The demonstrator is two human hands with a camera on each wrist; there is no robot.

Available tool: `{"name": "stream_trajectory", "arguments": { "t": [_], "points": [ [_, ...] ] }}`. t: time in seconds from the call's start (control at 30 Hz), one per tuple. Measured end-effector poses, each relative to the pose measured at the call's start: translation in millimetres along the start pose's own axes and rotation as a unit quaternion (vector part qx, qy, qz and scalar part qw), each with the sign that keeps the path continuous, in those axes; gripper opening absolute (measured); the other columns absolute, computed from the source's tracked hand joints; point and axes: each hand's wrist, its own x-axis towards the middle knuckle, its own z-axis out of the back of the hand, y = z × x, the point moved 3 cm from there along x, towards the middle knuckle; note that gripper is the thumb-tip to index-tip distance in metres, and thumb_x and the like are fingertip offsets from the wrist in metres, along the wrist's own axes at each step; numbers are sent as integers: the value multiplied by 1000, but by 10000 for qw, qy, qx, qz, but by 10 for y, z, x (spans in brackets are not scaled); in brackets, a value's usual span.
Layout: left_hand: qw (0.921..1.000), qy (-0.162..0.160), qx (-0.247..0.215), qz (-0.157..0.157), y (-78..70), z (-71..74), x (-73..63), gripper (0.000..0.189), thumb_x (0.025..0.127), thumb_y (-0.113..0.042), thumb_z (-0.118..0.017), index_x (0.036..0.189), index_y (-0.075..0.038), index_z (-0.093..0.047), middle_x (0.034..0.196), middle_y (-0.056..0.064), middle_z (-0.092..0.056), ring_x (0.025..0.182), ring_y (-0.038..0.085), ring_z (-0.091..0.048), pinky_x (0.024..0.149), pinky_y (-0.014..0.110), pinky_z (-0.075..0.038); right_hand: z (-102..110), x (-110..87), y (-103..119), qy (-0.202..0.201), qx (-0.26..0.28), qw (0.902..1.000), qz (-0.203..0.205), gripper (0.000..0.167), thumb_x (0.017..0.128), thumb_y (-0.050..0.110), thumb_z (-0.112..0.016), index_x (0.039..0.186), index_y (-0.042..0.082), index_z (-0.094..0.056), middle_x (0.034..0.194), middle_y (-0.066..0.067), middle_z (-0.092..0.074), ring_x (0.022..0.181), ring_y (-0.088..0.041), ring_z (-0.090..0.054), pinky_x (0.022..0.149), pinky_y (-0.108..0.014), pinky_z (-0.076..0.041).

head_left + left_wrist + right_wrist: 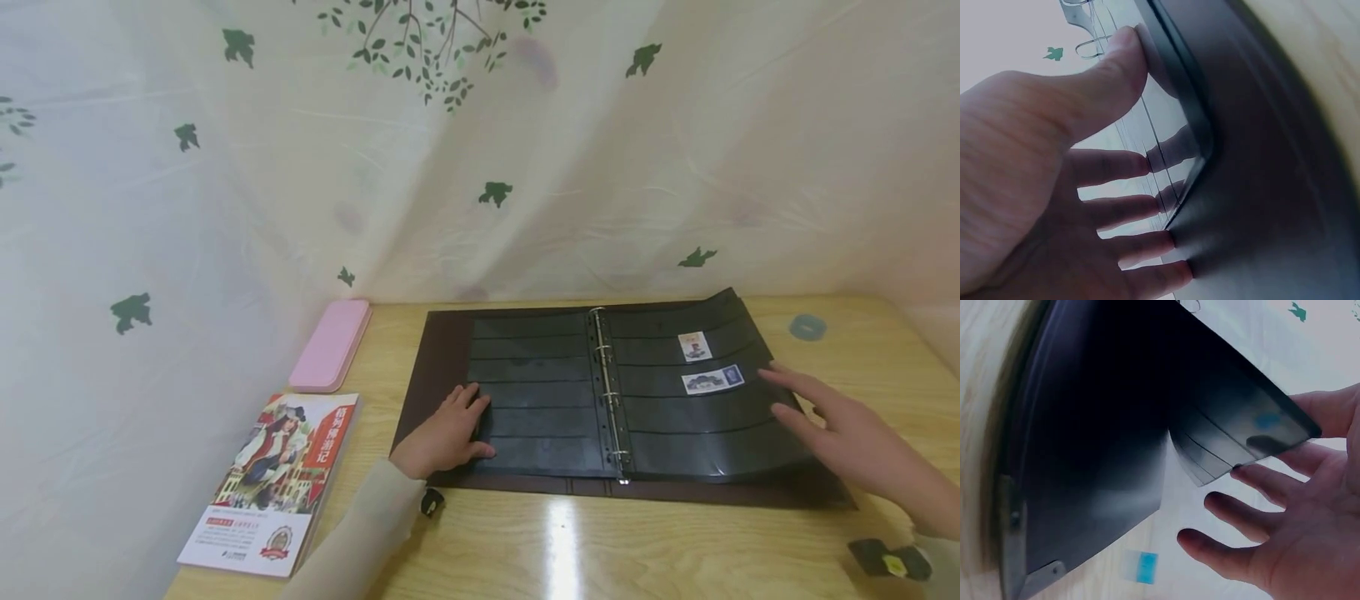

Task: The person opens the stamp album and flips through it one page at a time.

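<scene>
The album lay spread on the table, the fingers of the left hand outstretched over its left page, and I feared the raised right page might slip past the loosely splayed fingers of the right hand and, flopping down, jolt its stamps loose.

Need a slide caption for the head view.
Left hand rests on an open ring binder, right hand at the edge of a black page bearing two stamps.

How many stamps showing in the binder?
2, both on the right-hand page: a small stamp, and a wide stamp just below it. More may be hidden under the pages.
</scene>
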Motion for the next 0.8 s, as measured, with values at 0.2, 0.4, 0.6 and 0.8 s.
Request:
{"name": "stream_trajectory", "arguments": {
  "t": [0.2, 0.4, 0.6, 0.8],
  "points": [
    [10000, -31, -37, 2, -7, 11, -10, 77, 85, -43, -68, 143, -2, -38, 150, 21, -25, 137, 40, -20, 107, 47, -26, 13, 1, 73, 32, 180, 9996, 234, 47, 101, 20, -46, 145, 7, -36, 147, -26, -28, 126, -54, -28, 82, -70, -31],
    [10000, -28, -59, -12, -6, 10, -9, 77, 85, -43, -67, 143, -2, -38, 150, 21, -24, 137, 41, -20, 107, 48, -26, 10, -16, 215, -6, 592, 9962, 635, 46, 103, 16, -40, 148, 21, -35, 153, -2, -26, 133, 3, -15, 102, -12, -15],
    [10000, -21, -43, 7, -1, 1, -8, 78, 84, -43, -68, 143, -2, -38, 150, 21, -25, 137, 40, -20, 107, 48, -25, 41, 3, 436, -207, 1001, 9884, 1126, 45, 102, 7, -40, 146, 16, -39, 153, 4, -27, 134, 6, -18, 92, -1, -19],
    [9999, 37, -106, 76, 0, -2, -7, 78, 84, -43, -68, 144, -3, -37, 151, 21, -24, 138, 40, -19, 107, 47, -24, 62, 57, 586, -448, 1433, 9756, 1601, 49, 98, -5, -39, 146, 8, -36, 154, -6, -23, 140, -8, -13, 100, -6, -16]
  ]
}}
